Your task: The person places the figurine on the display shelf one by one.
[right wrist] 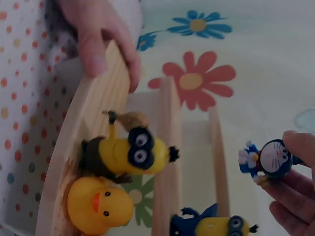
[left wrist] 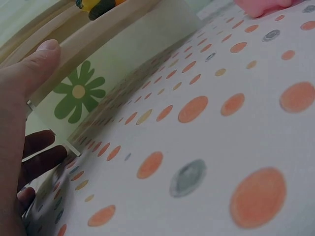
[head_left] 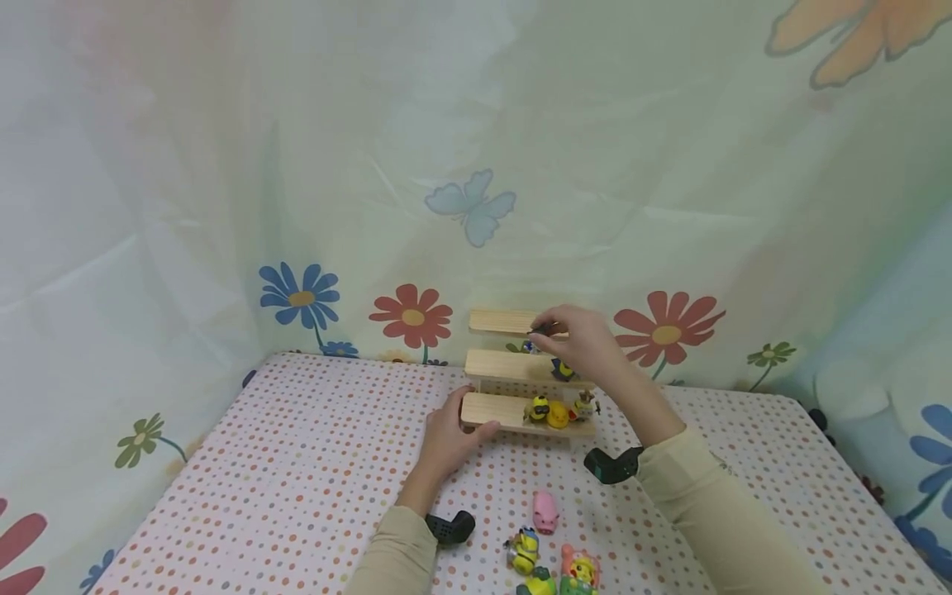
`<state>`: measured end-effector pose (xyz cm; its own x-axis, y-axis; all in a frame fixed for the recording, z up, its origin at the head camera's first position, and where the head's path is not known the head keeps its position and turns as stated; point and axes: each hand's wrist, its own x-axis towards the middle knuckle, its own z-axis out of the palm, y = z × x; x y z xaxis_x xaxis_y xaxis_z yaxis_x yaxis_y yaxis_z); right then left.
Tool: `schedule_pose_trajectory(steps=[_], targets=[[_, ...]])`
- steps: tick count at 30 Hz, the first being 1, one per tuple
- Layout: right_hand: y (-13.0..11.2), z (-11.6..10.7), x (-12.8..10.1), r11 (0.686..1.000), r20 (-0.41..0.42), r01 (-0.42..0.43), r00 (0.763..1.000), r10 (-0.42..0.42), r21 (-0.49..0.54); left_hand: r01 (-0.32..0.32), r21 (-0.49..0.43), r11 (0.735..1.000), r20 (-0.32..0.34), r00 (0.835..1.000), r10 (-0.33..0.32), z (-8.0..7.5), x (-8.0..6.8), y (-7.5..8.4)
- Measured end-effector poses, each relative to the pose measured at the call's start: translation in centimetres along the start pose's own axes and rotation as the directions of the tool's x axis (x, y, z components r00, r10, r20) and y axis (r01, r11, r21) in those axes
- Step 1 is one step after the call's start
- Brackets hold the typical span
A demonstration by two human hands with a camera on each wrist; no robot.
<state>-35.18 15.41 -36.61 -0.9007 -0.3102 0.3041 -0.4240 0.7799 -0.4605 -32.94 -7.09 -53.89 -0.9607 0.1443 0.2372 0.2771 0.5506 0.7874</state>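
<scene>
My right hand (head_left: 583, 343) pinches a small blue-and-white cat figurine (right wrist: 274, 160) between thumb and fingers. In the head view it is at the top tier of a three-tier wooden shelf (head_left: 491, 364). My left hand (head_left: 449, 434) grips the left end of the bottom board, thumb (left wrist: 42, 61) at the front and fingers lower down. On the bottom board, a yellow minion figurine (right wrist: 142, 152), a rubber duck (right wrist: 98, 204) and another small figurine (head_left: 584, 406) stand toward the right. A minion in blue (right wrist: 216, 226) is on the middle board.
In front of the shelf, a pink pig (head_left: 545, 512), a minion figurine (head_left: 524, 551), a yellow-green figurine (head_left: 539, 583) and a Pikachu figurine (head_left: 580, 572) lie on the dotted tablecloth (head_left: 297, 479). A flower-printed curtain (head_left: 357, 207) hangs behind the shelf.
</scene>
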Motion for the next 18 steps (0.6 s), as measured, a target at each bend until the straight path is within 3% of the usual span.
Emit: schedule_pose_trajectory(steps=[8, 18], targets=[[0.7, 1.5, 0.5, 0.983, 0.039, -0.007, 0.999, 0.014, -0.186, 0.029, -0.008, 1.0, 0.002, 1.0, -0.029, 0.1, -0.1, 0.0], [1.1, 2.2, 0.3, 0.948, 0.04, 0.079, 0.997, -0.069, -0.308, 0.04, -0.001, 0.999, 0.001, 0.999, -0.04, 0.2, 0.1, 0.0]])
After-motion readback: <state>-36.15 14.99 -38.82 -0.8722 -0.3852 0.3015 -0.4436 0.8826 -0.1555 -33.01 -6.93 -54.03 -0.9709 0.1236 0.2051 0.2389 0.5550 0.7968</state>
